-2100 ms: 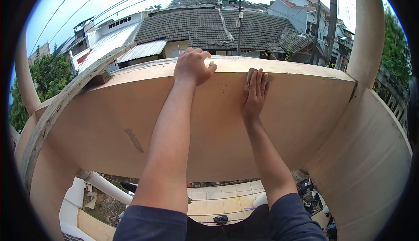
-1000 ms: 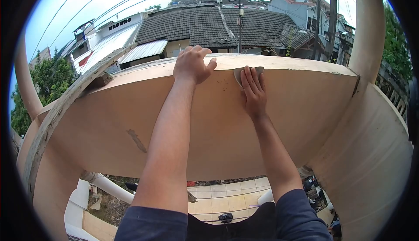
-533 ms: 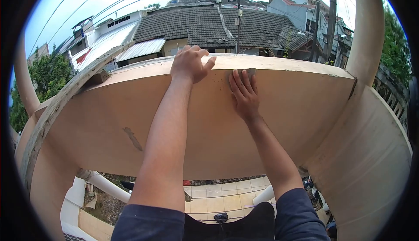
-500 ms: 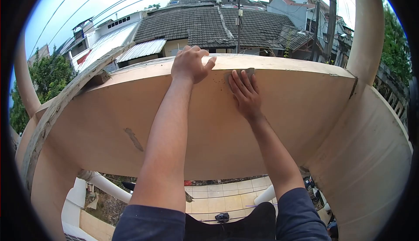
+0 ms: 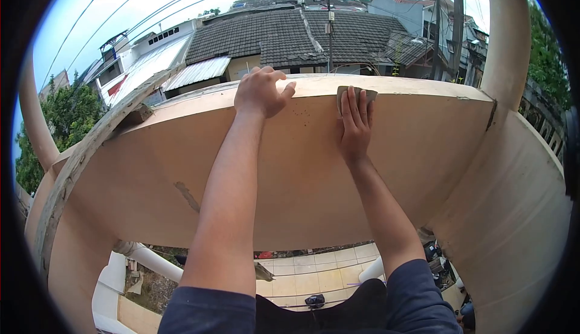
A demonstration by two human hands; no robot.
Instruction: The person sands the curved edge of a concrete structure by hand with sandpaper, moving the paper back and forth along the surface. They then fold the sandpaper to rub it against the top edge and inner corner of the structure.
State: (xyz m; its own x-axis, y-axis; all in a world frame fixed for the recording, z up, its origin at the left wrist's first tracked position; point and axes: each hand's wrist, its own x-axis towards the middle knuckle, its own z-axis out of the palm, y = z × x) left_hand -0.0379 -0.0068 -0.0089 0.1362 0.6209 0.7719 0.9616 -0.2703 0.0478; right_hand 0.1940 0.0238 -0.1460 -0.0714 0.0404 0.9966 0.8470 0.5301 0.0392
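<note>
My left hand (image 5: pixel 258 93) rests on the top ledge of a peach-painted wall (image 5: pixel 290 183), its fingers bent over the edge and its thumb apart; it holds no object. To its right, my right hand (image 5: pixel 355 129) presses a small grey-brown piece of sandpaper (image 5: pixel 342 94) flat against the upper wall face. The sandpaper reaches up to the ledge's front edge, and its corners show on both sides of my fingers. A cluster of small dark specks (image 5: pixel 301 116) marks the wall between my hands.
A weathered wooden pole (image 5: pixel 78 158) leans across the wall's left side. Round columns (image 5: pixel 510 38) stand at both ends. Below is a drop to a tiled floor (image 5: pixel 302 273) with white pipes (image 5: pixel 156 262). Tiled roofs (image 5: pixel 248 35) and overhead wires lie beyond.
My right hand has slid right and slightly up along the wall with the sandpaper, turning more upright. My left hand has stayed on the ledge.
</note>
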